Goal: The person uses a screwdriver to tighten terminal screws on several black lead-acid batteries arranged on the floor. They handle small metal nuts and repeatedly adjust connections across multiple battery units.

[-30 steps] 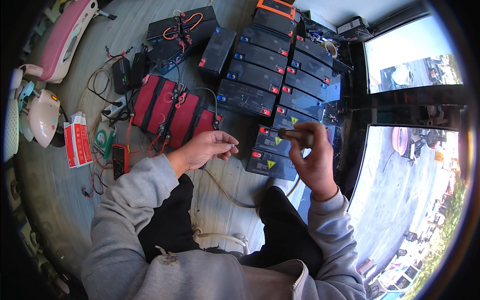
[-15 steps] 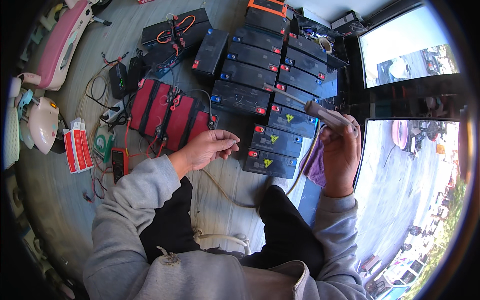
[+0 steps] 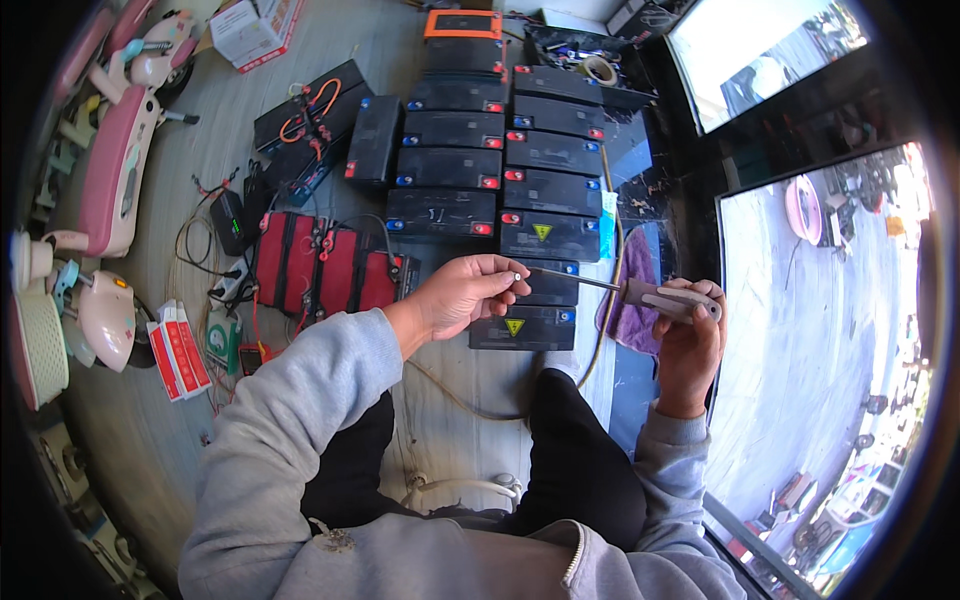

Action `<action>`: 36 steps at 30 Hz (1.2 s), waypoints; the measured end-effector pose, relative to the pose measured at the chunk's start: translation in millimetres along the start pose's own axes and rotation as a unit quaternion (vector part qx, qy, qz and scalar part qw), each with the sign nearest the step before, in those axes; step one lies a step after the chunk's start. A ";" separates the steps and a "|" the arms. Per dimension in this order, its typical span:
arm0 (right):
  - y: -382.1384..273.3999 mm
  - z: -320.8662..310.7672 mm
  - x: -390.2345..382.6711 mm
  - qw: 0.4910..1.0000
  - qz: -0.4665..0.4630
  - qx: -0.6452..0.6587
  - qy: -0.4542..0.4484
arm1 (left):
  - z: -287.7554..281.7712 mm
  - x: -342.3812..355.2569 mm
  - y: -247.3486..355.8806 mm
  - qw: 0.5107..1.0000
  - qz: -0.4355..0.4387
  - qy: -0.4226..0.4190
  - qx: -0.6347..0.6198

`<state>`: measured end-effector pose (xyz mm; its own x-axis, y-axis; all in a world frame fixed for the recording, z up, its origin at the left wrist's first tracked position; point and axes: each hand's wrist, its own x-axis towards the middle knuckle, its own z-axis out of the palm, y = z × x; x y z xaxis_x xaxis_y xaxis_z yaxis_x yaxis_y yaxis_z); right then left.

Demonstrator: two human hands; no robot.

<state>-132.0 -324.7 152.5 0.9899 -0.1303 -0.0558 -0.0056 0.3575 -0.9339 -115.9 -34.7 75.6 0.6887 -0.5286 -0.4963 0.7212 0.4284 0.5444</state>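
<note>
My left hand (image 3: 455,300) is closed in a pinch, thumb against forefinger, on a small silvery screw (image 3: 517,277). My right hand (image 3: 688,355) grips the handle of a screwdriver (image 3: 672,299), whose shaft points left to the fingertips of my left hand. The tip is close to the screw; whether they touch I cannot tell. Beneath both hands stand black batteries with red and blue terminals, the nearest battery (image 3: 525,328) bearing a yellow warning triangle. My left hand hides part of the battery group's near end.
A red battery pack (image 3: 345,268) with cables lies left of my left hand. Beside it are a black charger (image 3: 232,224) and a red-and-white box (image 3: 180,350). A purple cloth (image 3: 632,310) and a hose (image 3: 612,275) lie on the right. Pink scooters (image 3: 118,170) line the left edge.
My left hand has moved right, over the near batteries. The screwdriver has turned from pointing up-left to nearly level, its tip now by the left fingertips. The whole view has shifted.
</note>
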 end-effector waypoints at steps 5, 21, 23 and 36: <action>-4.7 -21.1 -4.7 1.000 -0.003 0.002 0.000 | 24.9 15.0 -3.5 1.000 -0.001 0.003 0.025; -11.6 -56.9 -12.3 0.999 -0.028 0.030 0.012 | 57.9 27.3 -10.6 0.998 0.022 0.028 0.049; -11.6 -57.5 -12.9 0.999 -0.033 0.012 0.012 | 61.0 25.8 -11.2 0.997 0.028 0.038 0.054; -33.7 -56.3 -26.8 0.999 0.007 0.002 -0.048 | 67.3 13.8 -20.8 0.957 0.093 0.058 0.269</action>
<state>-166.4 -385.3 165.6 0.9988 -0.0361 -0.0335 -0.0181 0.3628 -0.9317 -126.5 -100.2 102.9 0.8279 -0.3811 -0.4116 0.4632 0.0507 0.8848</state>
